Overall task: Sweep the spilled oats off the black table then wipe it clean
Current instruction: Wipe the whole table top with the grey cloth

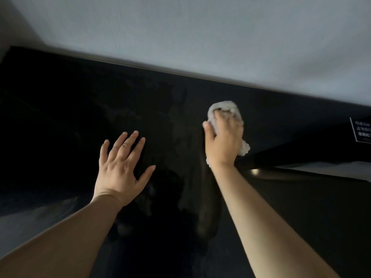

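1. Head view is looking down at both of our bare arms, which are reaching out over the black desk [60, 109].
2. We are laying our left hand [120, 169] palm down on the desk near the middle, its fingers [131, 141] straight and spread apart, holding nothing.
3. We are holding a crumpled white cloth [225, 108] under our right hand [222, 141], to the right of the left hand and farther away.
4. Our right fingers [219, 117] are curling over the cloth and clamping it down against the desk, with the thumb hooking round its left side.
5. Bits of the cloth are sticking out beyond the fingertips and on both sides of the wrist.
6. Dull smeared streaks [206, 207] are showing on the glossy desk between the two hands and running back toward us.
7. A pale wall [200, 37] is rising just behind the far edge of the desk.
8. At the far right a dark label [360, 132] with white print is showing, too blurred for us to read.
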Demonstrator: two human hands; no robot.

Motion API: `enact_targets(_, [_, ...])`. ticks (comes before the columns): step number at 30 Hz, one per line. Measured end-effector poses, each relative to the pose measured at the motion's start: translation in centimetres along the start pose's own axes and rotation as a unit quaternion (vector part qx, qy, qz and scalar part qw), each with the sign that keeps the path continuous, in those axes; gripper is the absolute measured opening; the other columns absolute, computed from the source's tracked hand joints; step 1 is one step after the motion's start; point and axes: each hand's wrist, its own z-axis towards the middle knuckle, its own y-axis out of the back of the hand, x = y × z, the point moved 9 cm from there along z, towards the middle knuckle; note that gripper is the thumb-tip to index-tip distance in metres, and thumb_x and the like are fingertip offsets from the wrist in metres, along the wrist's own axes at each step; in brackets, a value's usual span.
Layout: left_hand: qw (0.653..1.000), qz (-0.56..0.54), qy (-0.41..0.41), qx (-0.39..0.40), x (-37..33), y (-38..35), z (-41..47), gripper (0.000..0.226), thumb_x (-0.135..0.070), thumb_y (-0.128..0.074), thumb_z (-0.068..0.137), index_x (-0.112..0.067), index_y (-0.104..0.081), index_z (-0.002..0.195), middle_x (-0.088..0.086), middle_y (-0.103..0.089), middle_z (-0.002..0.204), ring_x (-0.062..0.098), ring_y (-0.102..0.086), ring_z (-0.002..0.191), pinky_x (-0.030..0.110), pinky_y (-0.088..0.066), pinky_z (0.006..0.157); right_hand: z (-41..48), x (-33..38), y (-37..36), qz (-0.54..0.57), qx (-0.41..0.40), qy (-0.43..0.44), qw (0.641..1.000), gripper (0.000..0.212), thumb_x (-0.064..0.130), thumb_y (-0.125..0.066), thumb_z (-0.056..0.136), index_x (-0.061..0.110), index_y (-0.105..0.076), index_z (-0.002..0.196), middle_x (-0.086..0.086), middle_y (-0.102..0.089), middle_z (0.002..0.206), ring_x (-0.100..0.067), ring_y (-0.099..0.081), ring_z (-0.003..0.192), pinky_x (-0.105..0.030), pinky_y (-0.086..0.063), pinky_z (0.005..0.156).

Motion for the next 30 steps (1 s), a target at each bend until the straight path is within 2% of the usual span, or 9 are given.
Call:
enact_targets(4, [1.0,-0.002,0.004,-0.002,0.0,0.1,-0.1,0.074,-0.062,-0.034,0.087,-0.019,-0.037,0.146,0.0,-0.026,0.157,0.021,-0.016,0.147,0.051,-0.008,0.119,-7.9,2.4,1.2,0.084,0.082,0.133,0.984,0.03,0.033,-0.054,0.094,0.024,-0.062,0.122,0.006,-0.06,0.122,-0.019,-0.052,0.115,-0.028,-0.038,0.099])
enact_targets(7, [1.0,-0.001,0.004,-0.002,0.0,0.0,0.0,0.074,-0.063,-0.034,0.087,-0.019,-0.038,0.146,0.0,-0.027,0.157,0.021,-0.016,0.147,0.051,-0.008,0.119,-11.6,1.9,3.5,0.18,0.156,0.141,0.961,0.031,0.032,-0.055,0.092,0.026,-0.064,0.121,0.013,-0.061,0.119,-0.008,-0.053,0.112,-0.022,-0.041,0.098])
enact_targets(10, [1.0,-0.001,0.003,-0.005,0.0,0.0,-0.1,0.074,-0.063,-0.034,0.087,-0.019,-0.037,0.147,0.0,-0.026,0.157,0.021,-0.015,0.147,0.05,-0.006,0.119,-7.7,-1.1,5.4,0.173,0.062,0.101,0.978,0.028,0.021,-0.058,0.091,0.016,-0.066,0.118,0.004,-0.065,0.116,-0.016,-0.059,0.109,-0.029,-0.045,0.096])
enact_targets(13, [1.0,-0.002,0.005,-0.014,0.0,0.0,-0.1,0.074,-0.063,-0.034,0.086,-0.019,-0.037,0.147,0.0,-0.026,0.157,0.02,-0.014,0.147,0.049,-0.005,0.119,-3.3,-4.4,3.6,0.092,-0.008,-0.009,0.996,0.028,0.017,-0.057,0.09,0.012,-0.066,0.116,-0.004,-0.066,0.112,-0.03,-0.058,0.109,-0.027,-0.038,0.094])
enact_targets(17, [1.0,-0.003,0.007,-0.015,0.1,-0.1,-0.1,0.075,-0.064,-0.032,0.086,-0.02,-0.036,0.147,-0.001,-0.025,0.158,0.02,-0.013,0.147,0.049,-0.004,0.119,-8.1,-1.0,2.4,0.045,0.003,0.034,0.998,0.029,0.02,-0.051,0.091,0.02,-0.063,0.118,0.001,-0.062,0.117,-0.025,-0.054,0.111,-0.036,-0.044,0.093])
enact_targets(22, [1.0,0.005,0.008,-0.016,0.1,0.0,0.0,0.075,-0.065,-0.031,0.087,-0.02,-0.035,0.147,-0.001,-0.024,0.158,0.02,-0.013,0.147,0.048,-0.004,0.119,-16.1,1.1,4.4,0.147,0.095,0.11,0.978,0.028,0.026,-0.058,0.09,0.027,-0.066,0.117,0.011,-0.063,0.118,-0.012,-0.055,0.109,-0.028,-0.045,0.094])
enact_targets(24, [1.0,0.008,0.007,-0.015,0.1,-0.1,-0.1,0.075,-0.064,-0.031,0.087,-0.02,-0.035,0.147,-0.001,-0.024,0.158,0.02,-0.014,0.147,0.049,-0.004,0.119,-14.7,0.0,6.0,0.191,0.078,0.112,0.972,0.028,0.021,-0.061,0.088,0.024,-0.068,0.115,0.009,-0.065,0.114,-0.011,-0.058,0.106,-0.027,-0.046,0.094])
enact_targets(27, [1.0,0.01,0.003,-0.014,0.1,-0.1,-0.1,0.075,-0.064,-0.031,0.087,-0.02,-0.035,0.147,-0.001,-0.024,0.158,0.02,-0.013,0.147,0.049,-0.004,0.119,-8.6,-4.5,7.2,0.121,-0.029,0.037,0.991,0.025,0.014,-0.059,0.089,0.015,-0.068,0.112,0.001,-0.067,0.11,-0.019,-0.058,0.105,-0.023,-0.042,0.09])
enact_targets(30, [1.0,0.009,0.003,-0.02,0.2,-0.1,-0.2,0.075,-0.065,-0.029,0.087,-0.02,-0.035,0.147,-0.001,-0.023,0.158,0.02,-0.013,0.147,0.048,-0.003,0.119,-6.1,-7.6,5.3,0.083,-0.045,-0.054,0.994,0.028,0.016,-0.057,0.091,0.014,-0.066,0.117,0.0,-0.066,0.113,-0.029,-0.055,0.111,-0.014,-0.029,0.093])
